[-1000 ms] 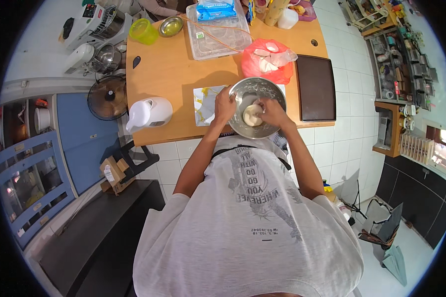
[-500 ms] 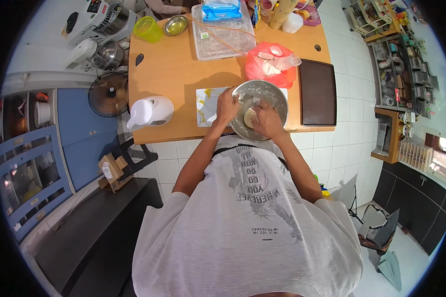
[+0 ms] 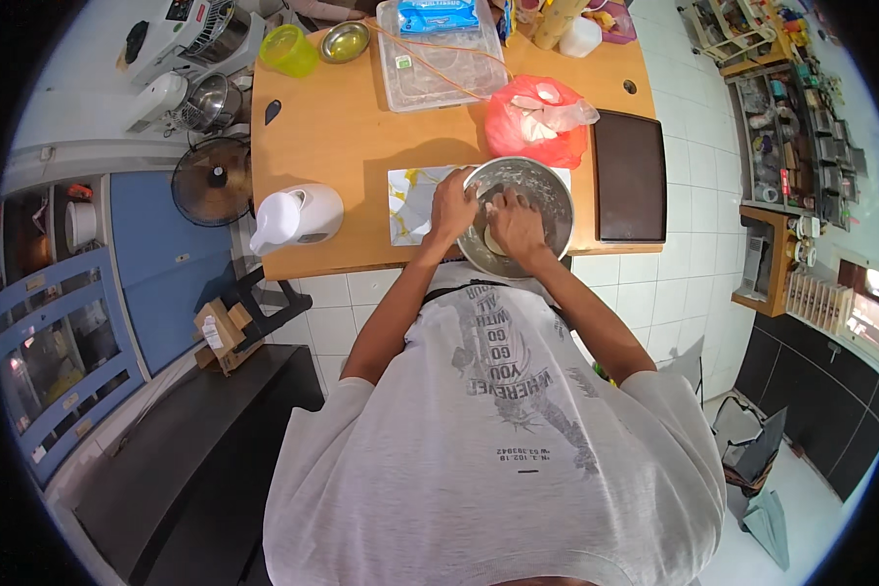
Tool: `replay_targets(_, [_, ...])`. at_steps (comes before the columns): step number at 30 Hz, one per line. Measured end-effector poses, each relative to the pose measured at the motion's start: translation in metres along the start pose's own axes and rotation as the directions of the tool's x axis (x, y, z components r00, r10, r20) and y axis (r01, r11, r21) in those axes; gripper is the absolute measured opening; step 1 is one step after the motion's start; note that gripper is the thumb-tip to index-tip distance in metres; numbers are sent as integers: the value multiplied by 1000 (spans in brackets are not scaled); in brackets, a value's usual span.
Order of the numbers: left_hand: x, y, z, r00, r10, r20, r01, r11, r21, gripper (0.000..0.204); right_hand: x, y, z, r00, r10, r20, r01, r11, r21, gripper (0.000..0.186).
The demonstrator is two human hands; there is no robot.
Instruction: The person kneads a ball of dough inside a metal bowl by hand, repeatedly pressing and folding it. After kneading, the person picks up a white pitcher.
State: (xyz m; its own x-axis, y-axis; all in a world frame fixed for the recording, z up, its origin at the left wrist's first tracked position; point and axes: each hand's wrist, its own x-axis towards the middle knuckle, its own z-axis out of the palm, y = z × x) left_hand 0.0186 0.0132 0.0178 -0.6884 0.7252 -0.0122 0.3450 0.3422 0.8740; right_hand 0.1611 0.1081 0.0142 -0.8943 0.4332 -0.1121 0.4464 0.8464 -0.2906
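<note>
A steel mixing bowl (image 3: 547, 186) dusted with flour stands near the front edge of the wooden table (image 3: 342, 146), on a white and yellow mat (image 3: 407, 200). Pale dough (image 3: 492, 241) lies in the bowl. My left hand (image 3: 453, 207) grips the bowl's left rim. My right hand (image 3: 518, 225) is inside the bowl, pressed down on the dough with fingers curled over it. Most of the dough is hidden under that hand.
A white electric kettle (image 3: 293, 220) stands left of the mat. Behind the bowl lies a red plastic bag (image 3: 532, 122), to the right a dark board (image 3: 630, 176). A clear tray (image 3: 439, 63), green cup (image 3: 288, 49), small steel bowl (image 3: 347, 41) sit farther back. A fan (image 3: 213, 181) stands beside the table.
Both hands stay at the bowl. My right hand has shifted slightly over the dough, and the view has drifted a little.
</note>
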Motion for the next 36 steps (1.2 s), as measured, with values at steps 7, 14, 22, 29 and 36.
replay_targets(7, [-2, 3, -2, 1000, 0, 14, -1, 1000, 21, 28, 0, -17, 13, 1000, -3, 5, 3, 1000, 8, 23])
replay_targets(14, [-2, 1, 0, 999, 32, -25, -32, 999, 18, 29, 21, -2, 21, 997, -59, -55, 65, 990, 124, 19])
replay_targets(22, [-3, 1, 0, 996, 19, -86, -20, 1000, -6, 27, 23, 10, 22, 1000, 17, 10, -19, 959, 282, 31])
replay_targets(29, [-7, -13, 2, 997, 15, -75, -13, 1000, 26, 29, -9, 21, -47, 909, -326, 259, 205, 892, 402, 45])
replay_targets(36, [-2, -14, -5, 999, -22, -28, 21, 999, -29, 28, -5, 36, -72, 979, -112, 168, 10, 858, 514, 40])
